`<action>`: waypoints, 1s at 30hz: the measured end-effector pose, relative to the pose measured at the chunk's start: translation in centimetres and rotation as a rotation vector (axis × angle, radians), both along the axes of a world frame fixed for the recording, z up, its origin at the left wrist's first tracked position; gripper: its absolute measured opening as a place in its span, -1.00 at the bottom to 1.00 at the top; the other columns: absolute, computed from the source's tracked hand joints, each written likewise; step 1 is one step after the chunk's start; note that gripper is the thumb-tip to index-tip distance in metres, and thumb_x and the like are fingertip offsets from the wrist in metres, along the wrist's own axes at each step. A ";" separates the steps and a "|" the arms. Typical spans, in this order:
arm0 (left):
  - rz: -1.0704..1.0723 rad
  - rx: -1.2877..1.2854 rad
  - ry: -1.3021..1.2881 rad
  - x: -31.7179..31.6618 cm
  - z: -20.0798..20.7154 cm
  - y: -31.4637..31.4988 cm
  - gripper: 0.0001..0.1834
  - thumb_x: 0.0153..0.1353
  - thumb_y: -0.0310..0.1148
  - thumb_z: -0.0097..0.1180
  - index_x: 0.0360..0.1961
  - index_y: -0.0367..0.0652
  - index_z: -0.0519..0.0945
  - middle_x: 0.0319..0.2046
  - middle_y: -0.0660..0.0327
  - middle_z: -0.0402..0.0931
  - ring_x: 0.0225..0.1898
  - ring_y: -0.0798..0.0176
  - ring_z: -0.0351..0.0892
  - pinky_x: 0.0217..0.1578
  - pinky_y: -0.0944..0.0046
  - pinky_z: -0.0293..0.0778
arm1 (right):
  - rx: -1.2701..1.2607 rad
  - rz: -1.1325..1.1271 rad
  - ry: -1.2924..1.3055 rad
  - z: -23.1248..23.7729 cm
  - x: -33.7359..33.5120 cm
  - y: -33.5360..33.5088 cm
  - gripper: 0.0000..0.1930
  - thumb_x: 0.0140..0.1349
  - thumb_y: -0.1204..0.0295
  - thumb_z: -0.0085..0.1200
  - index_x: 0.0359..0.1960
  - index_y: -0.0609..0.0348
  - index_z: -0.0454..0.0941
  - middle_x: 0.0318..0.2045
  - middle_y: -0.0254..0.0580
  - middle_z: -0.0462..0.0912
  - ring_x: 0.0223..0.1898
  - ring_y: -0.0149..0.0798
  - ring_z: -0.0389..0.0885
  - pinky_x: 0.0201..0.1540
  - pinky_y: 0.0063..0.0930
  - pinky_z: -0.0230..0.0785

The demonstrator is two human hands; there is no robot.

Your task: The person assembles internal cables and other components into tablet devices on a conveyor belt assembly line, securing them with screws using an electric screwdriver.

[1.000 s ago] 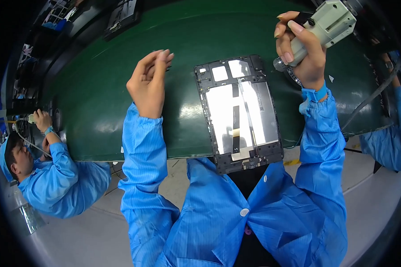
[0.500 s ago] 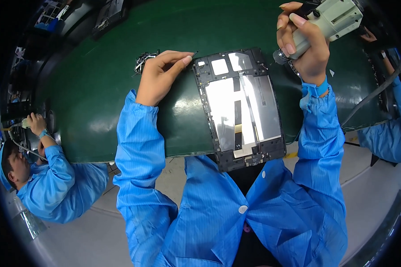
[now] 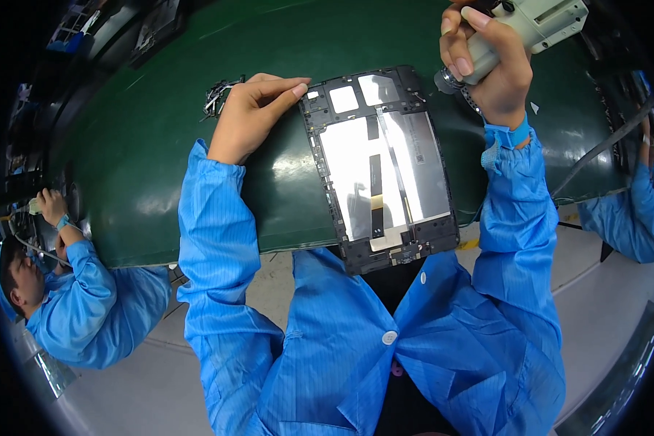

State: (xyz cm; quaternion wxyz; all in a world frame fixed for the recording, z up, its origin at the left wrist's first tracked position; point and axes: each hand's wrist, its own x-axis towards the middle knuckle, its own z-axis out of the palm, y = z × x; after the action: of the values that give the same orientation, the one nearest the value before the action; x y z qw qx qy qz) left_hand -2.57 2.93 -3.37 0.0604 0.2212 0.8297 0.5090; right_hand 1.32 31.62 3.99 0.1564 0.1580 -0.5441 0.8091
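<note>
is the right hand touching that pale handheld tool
Touching: the head view shows the right hand wrapped around the pale handheld tool, with thumb and fingers against its body and no gap between them.

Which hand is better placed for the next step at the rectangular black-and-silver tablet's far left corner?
Probably the left hand: its fingertips are at that corner of the tablet. The right hand holds a pale boxy handheld tool off to the tablet's right.
</note>
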 end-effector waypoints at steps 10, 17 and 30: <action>0.033 0.210 -0.384 -0.1 -1.4 1.0 -0.72 0.22 -0.42 0.29 -0.11 -0.41 0.68 -0.38 0.17 0.66 -0.37 0.42 0.59 -0.31 0.46 0.49 | 0.140 0.145 -0.032 -0.7 -4.2 -6.2 -0.80 0.24 0.40 0.16 -0.25 0.32 0.56 -0.58 -0.18 0.61 -0.75 -0.47 0.44 -0.70 -0.58 0.28; -0.028 0.188 -0.290 -0.2 -3.4 0.6 -0.76 0.25 -0.39 0.25 -0.18 -0.38 0.71 -0.44 0.15 0.68 -0.41 0.40 0.64 -0.34 0.44 0.52 | 0.170 0.287 -0.126 -2.4 -4.9 -10.7 -0.84 0.30 0.42 0.12 -0.31 0.29 0.55 -0.55 -0.20 0.62 -0.74 -0.49 0.43 -0.69 -0.62 0.23; -0.083 0.316 -0.410 -0.4 -4.4 0.1 -0.70 0.28 -0.43 0.20 -0.05 -0.46 0.63 -0.26 0.05 0.66 -0.29 0.28 0.70 -0.14 0.38 0.63 | 0.298 0.292 -0.021 -4.5 -5.0 -11.7 -0.73 0.34 0.33 0.02 -0.26 0.37 0.54 -0.52 -0.08 0.63 -0.76 -0.45 0.41 -0.68 -0.59 0.28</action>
State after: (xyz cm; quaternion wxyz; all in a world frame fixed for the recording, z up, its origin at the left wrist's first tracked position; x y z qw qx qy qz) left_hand -2.97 3.08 -7.82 0.2129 0.1541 0.7005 0.6635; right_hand -3.67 19.95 -0.48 0.0065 0.2481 -0.6306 0.7353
